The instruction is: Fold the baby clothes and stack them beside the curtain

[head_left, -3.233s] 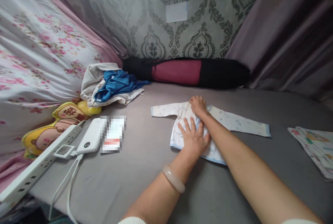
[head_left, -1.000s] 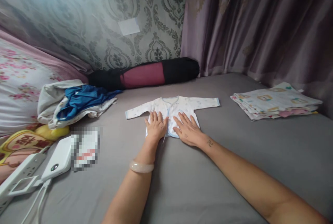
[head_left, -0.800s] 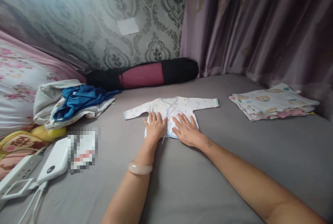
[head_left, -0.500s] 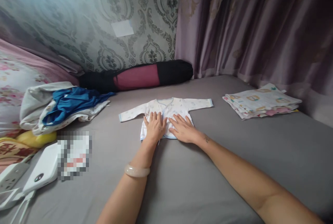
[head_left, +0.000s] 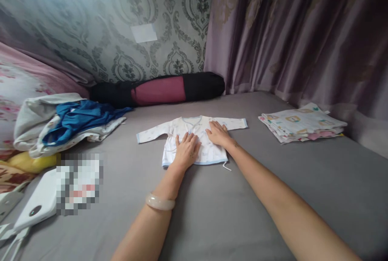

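Note:
A small white baby shirt (head_left: 209, 154) with light blue trim lies spread on the grey bed sheet (head_left: 212, 212), both sleeves stretched out to the sides. My left hand (head_left: 187, 150) rests on the front of the shirt left of its middle, fingers spread, a pale bangle (head_left: 160, 202) on the wrist. Flat on the upper right of the shirt, near the shoulder, lies my right hand (head_left: 218, 133), also with its fingers apart. A thin white tie string (head_left: 226, 167) sticks out from the lower right hem.
Folded patterned cloths (head_left: 303, 121) are stacked at the right. To the left lies a heap with a blue garment (head_left: 79, 117). A white power bank (head_left: 42, 198) with cables is at the front left. Along the wall stretches a black and maroon roll (head_left: 159, 90).
My right hand has moved up from the lower front to the shirt's right shoulder. The left hand has shifted slightly right and down. The tie at the right hem now shows.

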`<state>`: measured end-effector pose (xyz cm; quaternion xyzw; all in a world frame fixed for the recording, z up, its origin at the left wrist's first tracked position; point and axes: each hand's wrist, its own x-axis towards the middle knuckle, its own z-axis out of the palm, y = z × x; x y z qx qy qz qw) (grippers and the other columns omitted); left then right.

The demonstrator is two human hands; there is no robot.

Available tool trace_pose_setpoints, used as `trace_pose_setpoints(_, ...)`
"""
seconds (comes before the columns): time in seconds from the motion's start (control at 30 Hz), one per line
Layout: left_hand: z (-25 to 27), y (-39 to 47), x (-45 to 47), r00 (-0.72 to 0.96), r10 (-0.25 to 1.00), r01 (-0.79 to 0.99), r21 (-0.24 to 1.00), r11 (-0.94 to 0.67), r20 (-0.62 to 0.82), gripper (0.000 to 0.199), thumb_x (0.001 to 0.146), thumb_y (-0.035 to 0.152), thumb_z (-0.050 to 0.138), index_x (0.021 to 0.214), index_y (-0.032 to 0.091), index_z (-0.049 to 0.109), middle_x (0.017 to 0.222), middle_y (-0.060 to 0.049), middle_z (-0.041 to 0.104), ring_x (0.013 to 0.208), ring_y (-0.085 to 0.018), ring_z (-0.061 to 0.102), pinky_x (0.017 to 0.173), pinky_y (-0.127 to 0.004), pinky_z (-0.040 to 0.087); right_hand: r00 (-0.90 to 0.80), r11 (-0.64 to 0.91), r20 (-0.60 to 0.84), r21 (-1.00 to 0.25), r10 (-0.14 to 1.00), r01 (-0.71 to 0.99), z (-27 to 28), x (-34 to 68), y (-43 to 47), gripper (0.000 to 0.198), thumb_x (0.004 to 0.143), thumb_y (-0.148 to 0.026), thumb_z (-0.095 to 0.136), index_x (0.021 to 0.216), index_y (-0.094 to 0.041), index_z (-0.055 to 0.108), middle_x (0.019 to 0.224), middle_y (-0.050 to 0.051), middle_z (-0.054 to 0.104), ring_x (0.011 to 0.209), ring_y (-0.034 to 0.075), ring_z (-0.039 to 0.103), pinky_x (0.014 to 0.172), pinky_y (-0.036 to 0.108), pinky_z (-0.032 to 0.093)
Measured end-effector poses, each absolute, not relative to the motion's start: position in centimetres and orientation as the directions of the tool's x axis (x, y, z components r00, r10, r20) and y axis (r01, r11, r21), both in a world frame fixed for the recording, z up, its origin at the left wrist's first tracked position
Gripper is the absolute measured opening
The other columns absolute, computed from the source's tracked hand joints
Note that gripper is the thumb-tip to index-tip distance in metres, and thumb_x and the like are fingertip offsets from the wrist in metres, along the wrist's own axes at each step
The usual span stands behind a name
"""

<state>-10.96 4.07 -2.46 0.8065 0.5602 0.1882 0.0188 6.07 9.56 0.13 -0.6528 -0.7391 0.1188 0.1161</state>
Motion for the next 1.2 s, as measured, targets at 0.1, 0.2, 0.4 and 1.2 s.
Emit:
trace_pose_setpoints(0.1, -2.4, 4.1, -10.9, 0.296, 0.921, 0.9, 0.25, -0.357, 0.251, 0.031, 0.098, 0.035, 0.038, 0.124, 0.026, 0.053, 0.14, -0.008, 0.053, 0.136, -0.029, 0.039, 0.112, -0.065, 0.017, -0.072, 0.066, -0.006, -0.333, 0.997, 0.941, 0.2, 5.8, 10.9, 0.049, 0.098, -0.032, 0.031, 0.141, -0.009, 0.038, 0.151, 0.016, 0.036, 0.14, 0.027, 0.027, 0.113, 0.053, 0.016)
trace_pose_setpoints(0.2, -2.4, 4.2, -10.9, 0.295, 0.926, 0.904, 0.245, -0.35, 0.236, 0.031, 0.098, 0.035, 0.037, 0.123, 0.025, 0.053, 0.141, -0.008, 0.052, 0.136, -0.03, 0.04, 0.111, -0.066, 0.018, -0.029, 0.028, 0.003, -0.318, 1.0, 0.948, -0.2, 5.8, 11.9, 0.049, 0.1, -0.035, 0.025, 0.141, -0.013, 0.04, 0.152, 0.014, 0.035, 0.141, 0.027, 0.025, 0.113, 0.056, 0.015)
trace_pose_setpoints(0.4, -2.6, 4.3, -10.9, 0.297, 0.927, 0.905, 0.241, -0.35, 0.23, 0.032, 0.098, 0.033, 0.037, 0.125, 0.025, 0.053, 0.142, -0.008, 0.052, 0.136, -0.03, 0.04, 0.11, -0.067, 0.019, 0.023, -0.017, 0.021, -0.28, 1.0, 0.96, -0.9, 6.9, 13.2, 0.048, 0.1, -0.037, 0.022, 0.138, -0.022, 0.047, 0.147, 0.01, 0.043, 0.137, 0.028, 0.03, 0.111, 0.058, 0.017)
trace_pose_setpoints(1.2, -2.1, 4.1, -10.8, 0.28, 0.947, 0.922, 0.231, -0.311, 0.156, 0.038, 0.099, 0.034, 0.032, 0.132, 0.025, 0.05, 0.147, -0.007, 0.046, 0.139, -0.03, 0.035, 0.112, -0.065, 0.017, 0.345, -0.326, 0.034, -0.256, 0.938, 0.91, -0.9, 15.5, 13.5, 0.048, 0.09, -0.009, 0.032, 0.127, -0.024, 0.059, 0.132, 0.012, 0.057, 0.126, 0.025, 0.044, 0.104, 0.052, 0.029)
